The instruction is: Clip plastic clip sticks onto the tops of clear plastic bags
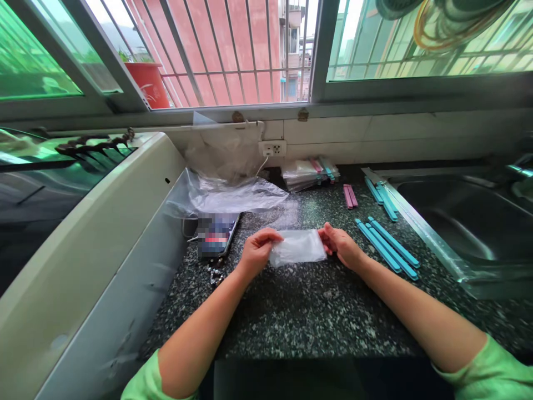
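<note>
Between my hands, just above the dark speckled counter, is a small clear plastic bag, flat and wider than it is tall. My left hand pinches its left edge between thumb and fingers. At the right edge my right hand has its curled fingertips on the plastic, with the thumb raised. To the right lie several long flat light-blue strips, and more blue strips rest behind them. A short pink pair of strips lies farther back. Filled clear packets are piled against the wall.
A large crumpled plastic bag covers part of a phone on the left, with a beaded string nearby. A stove borders the left side, a metal sink the right. A wall socket holds a white plug.
</note>
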The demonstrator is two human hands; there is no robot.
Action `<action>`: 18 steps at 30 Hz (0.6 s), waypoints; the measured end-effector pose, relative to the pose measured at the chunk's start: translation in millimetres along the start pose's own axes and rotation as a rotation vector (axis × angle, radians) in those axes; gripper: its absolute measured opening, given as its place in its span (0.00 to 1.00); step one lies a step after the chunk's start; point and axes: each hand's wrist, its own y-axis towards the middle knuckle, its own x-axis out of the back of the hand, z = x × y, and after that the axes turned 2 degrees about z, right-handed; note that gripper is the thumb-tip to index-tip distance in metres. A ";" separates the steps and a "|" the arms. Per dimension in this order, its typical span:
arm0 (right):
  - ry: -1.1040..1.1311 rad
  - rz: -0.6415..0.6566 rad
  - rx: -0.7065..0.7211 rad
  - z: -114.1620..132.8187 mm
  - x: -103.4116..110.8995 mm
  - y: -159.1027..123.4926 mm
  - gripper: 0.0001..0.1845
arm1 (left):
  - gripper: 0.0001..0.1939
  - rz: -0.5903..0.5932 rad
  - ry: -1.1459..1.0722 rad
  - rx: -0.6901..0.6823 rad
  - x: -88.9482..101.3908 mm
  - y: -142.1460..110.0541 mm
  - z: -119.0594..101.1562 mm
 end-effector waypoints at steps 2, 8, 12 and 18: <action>-0.045 0.015 0.001 1.6 -0.1 -1.4 0.28 | 0.09 0.024 0.045 -0.062 -0.1 -1.6 -0.4; -0.150 -0.018 0.071 5.8 -1.8 -3.5 0.18 | 0.10 0.042 0.100 -0.069 -1.0 -3.6 -5.6; -0.183 -0.067 0.124 8.4 0.1 -4.1 0.15 | 0.09 0.042 0.069 0.035 -3.7 -3.9 -10.0; -0.354 -0.165 0.286 11.4 7.5 -6.1 0.14 | 0.16 -0.054 -0.012 0.041 -2.6 -2.5 -6.1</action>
